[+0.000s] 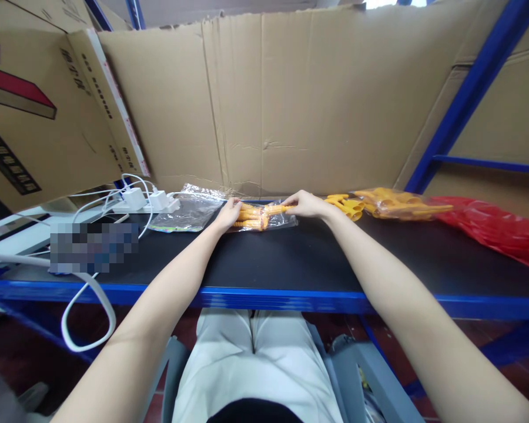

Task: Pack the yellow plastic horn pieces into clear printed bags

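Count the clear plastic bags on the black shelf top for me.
3 that I can tell: one clear plastic bag of orange parts between both hands, one flat bag left of it, one filled bag at right. Others may be hidden.

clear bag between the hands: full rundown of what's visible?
The clear plastic bag lies flat on the black shelf top, near the cardboard back wall. It is thin, glossy and crinkled, and holds several orange-yellow ribbed plastic pieces lying lengthwise. The left hand grips its left end; the right hand holds the right end, where orange parts stick out.
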Available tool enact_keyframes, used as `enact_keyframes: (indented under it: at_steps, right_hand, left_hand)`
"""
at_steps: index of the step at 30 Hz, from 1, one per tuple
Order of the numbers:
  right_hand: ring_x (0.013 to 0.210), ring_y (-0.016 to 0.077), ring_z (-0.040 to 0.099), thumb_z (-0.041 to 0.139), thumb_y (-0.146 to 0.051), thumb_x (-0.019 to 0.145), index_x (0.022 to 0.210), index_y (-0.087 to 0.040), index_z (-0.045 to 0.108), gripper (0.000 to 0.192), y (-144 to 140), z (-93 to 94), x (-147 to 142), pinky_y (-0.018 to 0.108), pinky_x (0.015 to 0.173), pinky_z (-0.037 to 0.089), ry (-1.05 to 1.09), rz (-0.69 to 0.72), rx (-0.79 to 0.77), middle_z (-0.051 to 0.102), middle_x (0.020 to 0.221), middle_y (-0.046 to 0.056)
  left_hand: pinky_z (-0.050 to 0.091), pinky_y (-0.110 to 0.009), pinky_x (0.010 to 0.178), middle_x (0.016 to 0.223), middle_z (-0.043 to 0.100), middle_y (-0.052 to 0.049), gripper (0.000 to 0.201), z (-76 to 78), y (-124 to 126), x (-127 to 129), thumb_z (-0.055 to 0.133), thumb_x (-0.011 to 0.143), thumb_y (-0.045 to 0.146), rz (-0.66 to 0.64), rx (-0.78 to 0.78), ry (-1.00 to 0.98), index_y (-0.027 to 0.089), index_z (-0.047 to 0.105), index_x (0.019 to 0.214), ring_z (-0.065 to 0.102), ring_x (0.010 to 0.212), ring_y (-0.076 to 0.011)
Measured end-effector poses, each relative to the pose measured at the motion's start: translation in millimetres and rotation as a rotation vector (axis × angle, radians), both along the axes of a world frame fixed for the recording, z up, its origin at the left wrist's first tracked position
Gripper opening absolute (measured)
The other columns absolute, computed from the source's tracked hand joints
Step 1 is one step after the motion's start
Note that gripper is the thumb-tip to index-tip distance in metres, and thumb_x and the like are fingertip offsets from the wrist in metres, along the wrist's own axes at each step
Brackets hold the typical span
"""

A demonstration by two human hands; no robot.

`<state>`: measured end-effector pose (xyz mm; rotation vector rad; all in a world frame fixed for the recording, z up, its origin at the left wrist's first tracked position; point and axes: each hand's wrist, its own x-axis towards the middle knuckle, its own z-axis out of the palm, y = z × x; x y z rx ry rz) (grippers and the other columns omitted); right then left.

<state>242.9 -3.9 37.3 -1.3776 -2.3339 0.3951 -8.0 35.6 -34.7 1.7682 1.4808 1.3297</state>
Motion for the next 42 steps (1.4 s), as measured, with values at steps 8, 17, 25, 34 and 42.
enact_keyframes:
  at_steps: [8,17,25,34,42]
  right_hand:
    - [0.059,0.0100,0.049,0.066,-0.038,0.065,0.092,-0.013,0.074,0.038,7.5,-24.4,-15.2,0.020,0.056,0.035,0.140,0.206,-0.122,0.063,0.064,-0.003]
    - [0.062,0.0096,0.053,0.065,-0.016,0.066,0.095,-0.011,0.070,0.029,6.9,-20.5,-14.0,0.020,0.060,0.044,0.265,0.106,-0.202,0.064,0.071,0.002]
    - [0.053,0.0078,0.047,0.068,-0.018,0.062,0.075,-0.013,0.069,0.014,5.4,-22.9,-16.7,0.019,0.051,0.037,0.111,0.092,-0.100,0.057,0.058,-0.002]
    - [0.057,0.0085,0.051,0.066,-0.020,0.062,0.077,-0.011,0.073,0.018,12.9,-27.7,-14.8,0.020,0.056,0.041,0.307,0.082,-0.185,0.063,0.064,0.000]
    - [0.073,0.0108,0.060,0.060,-0.005,0.068,0.082,-0.013,0.069,0.018,1.9,-21.8,-27.5,0.022,0.071,0.048,0.847,0.169,-0.446,0.068,0.081,0.005]
  left_hand:
    - [0.041,-0.032,0.090,0.106,0.061,-0.008,0.031,8.9,-13.9,7.2,0.046,0.084,0.043,-0.094,-0.042,-0.103,0.017,0.052,0.100,0.055,0.101,-0.0191]
    - [0.040,-0.035,0.093,0.114,0.058,-0.011,0.054,8.4,-17.2,8.0,0.060,0.073,0.046,-0.143,-0.049,0.028,0.016,0.048,0.116,0.055,0.105,-0.0214]
    - [0.014,-0.053,0.107,0.134,0.046,-0.011,0.019,33.9,-43.5,21.3,0.061,0.075,0.035,-0.230,0.202,0.318,0.018,0.064,0.085,0.025,0.134,-0.0301]
    - [-0.003,-0.064,0.102,0.133,0.048,-0.009,0.007,53.1,-50.6,36.0,0.058,0.075,0.019,-0.294,0.257,0.448,0.015,0.059,0.068,0.022,0.135,-0.0318]
    - [0.004,-0.061,0.105,0.134,0.048,-0.010,0.015,66.5,-46.3,36.1,0.059,0.075,0.030,-0.357,0.278,0.418,0.016,0.062,0.073,0.021,0.136,-0.0314]
